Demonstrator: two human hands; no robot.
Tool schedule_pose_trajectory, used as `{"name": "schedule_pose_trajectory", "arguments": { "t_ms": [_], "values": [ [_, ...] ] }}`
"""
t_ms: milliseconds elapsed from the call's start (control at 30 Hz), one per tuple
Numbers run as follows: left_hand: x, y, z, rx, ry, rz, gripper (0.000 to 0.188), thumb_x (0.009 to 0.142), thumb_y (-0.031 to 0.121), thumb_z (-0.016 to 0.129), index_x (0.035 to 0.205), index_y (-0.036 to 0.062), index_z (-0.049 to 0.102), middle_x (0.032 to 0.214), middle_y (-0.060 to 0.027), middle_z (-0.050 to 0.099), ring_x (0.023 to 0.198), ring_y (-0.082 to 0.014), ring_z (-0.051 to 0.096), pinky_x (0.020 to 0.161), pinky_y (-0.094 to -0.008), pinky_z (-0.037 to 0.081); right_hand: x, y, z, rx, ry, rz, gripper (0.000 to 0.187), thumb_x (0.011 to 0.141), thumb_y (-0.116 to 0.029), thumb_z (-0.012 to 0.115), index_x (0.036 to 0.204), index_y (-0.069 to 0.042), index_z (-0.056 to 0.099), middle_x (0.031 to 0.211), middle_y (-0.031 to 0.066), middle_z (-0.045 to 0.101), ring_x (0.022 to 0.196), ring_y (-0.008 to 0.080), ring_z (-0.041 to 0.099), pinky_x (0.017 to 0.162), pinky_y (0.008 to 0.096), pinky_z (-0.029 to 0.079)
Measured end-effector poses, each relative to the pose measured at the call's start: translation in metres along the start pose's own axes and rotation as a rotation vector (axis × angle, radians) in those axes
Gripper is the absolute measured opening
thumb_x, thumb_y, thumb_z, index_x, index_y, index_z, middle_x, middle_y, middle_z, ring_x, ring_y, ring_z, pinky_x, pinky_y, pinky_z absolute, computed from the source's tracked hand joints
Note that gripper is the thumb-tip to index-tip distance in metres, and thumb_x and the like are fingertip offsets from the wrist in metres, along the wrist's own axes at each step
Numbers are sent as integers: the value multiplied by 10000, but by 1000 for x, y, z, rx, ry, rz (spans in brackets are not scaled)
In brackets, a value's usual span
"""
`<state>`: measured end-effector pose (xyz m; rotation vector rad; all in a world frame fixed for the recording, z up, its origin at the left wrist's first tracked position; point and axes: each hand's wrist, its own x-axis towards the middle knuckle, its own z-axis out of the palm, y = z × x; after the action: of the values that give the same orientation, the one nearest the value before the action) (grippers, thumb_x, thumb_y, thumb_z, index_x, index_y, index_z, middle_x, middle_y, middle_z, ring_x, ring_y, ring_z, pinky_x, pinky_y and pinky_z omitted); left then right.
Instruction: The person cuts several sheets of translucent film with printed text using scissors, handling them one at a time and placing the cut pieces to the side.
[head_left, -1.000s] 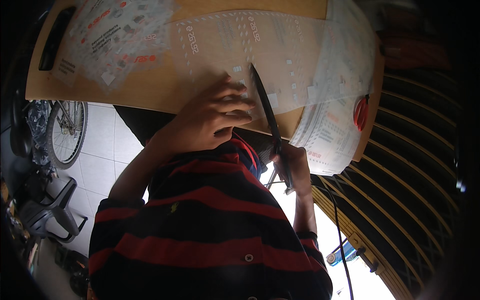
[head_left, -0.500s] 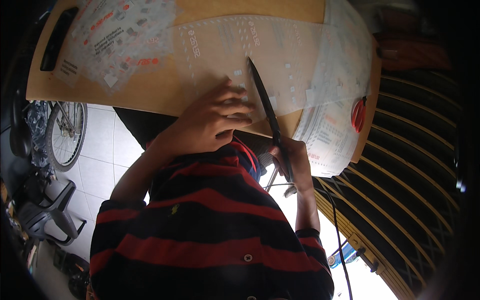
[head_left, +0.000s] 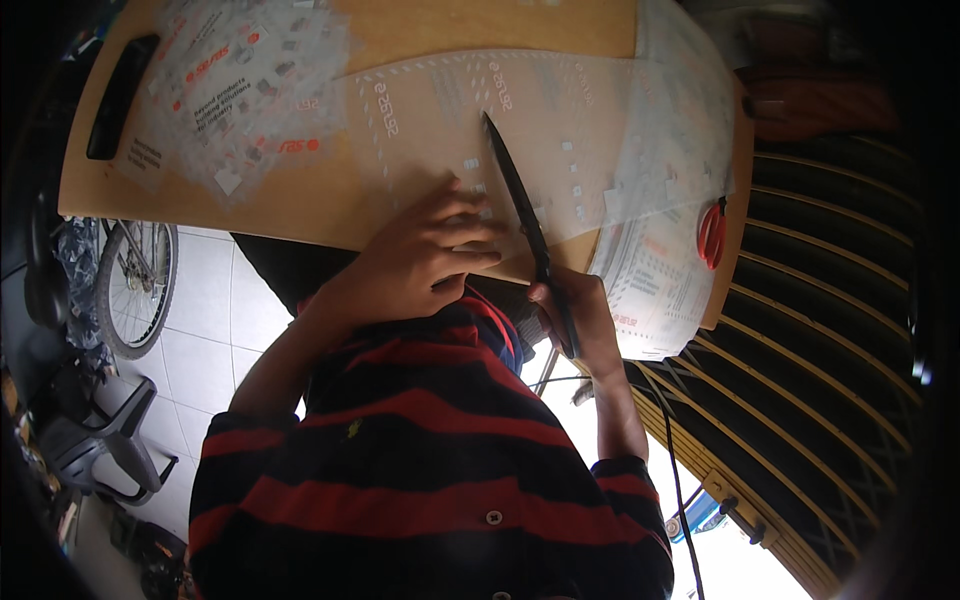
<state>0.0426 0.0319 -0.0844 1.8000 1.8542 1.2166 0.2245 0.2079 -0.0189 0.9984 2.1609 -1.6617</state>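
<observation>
A printed translucent plastic sheet (head_left: 540, 130) lies across the brown work board. My left hand (head_left: 440, 240) rests on its near edge, fingers spread and pointing right, pressing flat. In my right hand (head_left: 580, 310) is a long black knife (head_left: 515, 185), gripped by its handle at the board's near edge. Its narrow blade points away and slightly left over the sheet, with the tip near a printed strip. Whether the blade passes under or over the plastic I cannot tell.
Small printed plastic pieces (head_left: 250, 90) are heaped at the board's (head_left: 400, 20) left, beside a black handle slot (head_left: 122, 95). More sheets (head_left: 650, 280) are stacked at the right, near a red looped item (head_left: 711, 235). A yellow-barred folding gate (head_left: 800, 330) stands right; a bicycle wheel (head_left: 137, 290) and chair (head_left: 110, 440) are left.
The view has shifted slightly. My left hand stays on the sheet and the knife stays in my right hand, its tip hardly moved relative to the printed strip.
</observation>
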Motion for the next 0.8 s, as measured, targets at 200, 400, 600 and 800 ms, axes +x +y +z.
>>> {"name": "schedule_pose_trajectory", "arguments": {
  "t_ms": [200,400,600,800],
  "values": [
    [1,1,-1,-1,0,0,353,735,44,730,1077,124,764,1295,-17,657,1334,-279,505,1233,-539,296,5,-1,2,-17,-7,-34,503,953,-486,695,825,-6,614,512,-17,512,390,50,460,372,221,326],
    [0,1,-1,-2,-9,1,367,744,44,722,1097,134,762,1301,-22,654,1342,-287,501,1235,-545,285,9,-11,3,-14,-7,3,322,970,-295,693,849,2,660,508,8,529,403,79,502,388,259,358],
    [-1,0,-2,-7,-31,-9,395,768,49,719,1147,157,751,1318,-26,650,1363,-298,492,1238,-567,261,15,-22,3,-51,2,16,288,969,-231,700,814,4,642,502,19,525,412,91,523,395,272,377],
    [-1,-2,0,-14,-35,-11,445,763,42,712,1188,169,739,1316,-26,649,1339,-301,506,1238,-568,265,25,-16,-1,-29,-46,-20,470,993,-443,651,858,6,615,539,9,535,401,75,502,373,228,362]
  ]
}}
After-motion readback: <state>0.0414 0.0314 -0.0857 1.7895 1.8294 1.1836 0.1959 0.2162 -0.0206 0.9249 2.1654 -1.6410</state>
